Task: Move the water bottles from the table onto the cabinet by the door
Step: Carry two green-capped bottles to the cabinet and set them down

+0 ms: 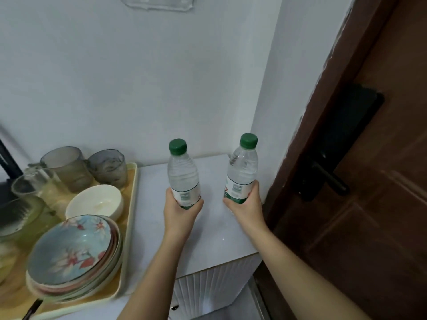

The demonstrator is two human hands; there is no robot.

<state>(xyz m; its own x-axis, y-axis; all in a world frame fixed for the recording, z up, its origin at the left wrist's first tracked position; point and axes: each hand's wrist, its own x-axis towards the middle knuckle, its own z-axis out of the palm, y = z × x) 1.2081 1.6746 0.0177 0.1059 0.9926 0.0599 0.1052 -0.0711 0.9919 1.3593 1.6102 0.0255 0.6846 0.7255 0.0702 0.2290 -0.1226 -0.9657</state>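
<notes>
Fingers of left hand [181, 211] curled round lower label of left bottle [183, 174]; right hand [246, 204] gripping right bottle [242, 167] likewise. Both upright, green caps [177, 146] up, long axes near vertical, above cabinet top [212, 239]. Bases hidden behind hands; contact with cabinet impossible to tell. Right bottle toward cabinet's back right corner, left bottle nearer cabinet's middle. Likely next: straight down, then release.

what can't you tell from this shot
Head view, left bottle and right bottle: bases hidden by left hand and right hand, so contact with the cabinet is unclear.
Labels: print too small and blurred.
Tray: cut off by the left edge.
</notes>
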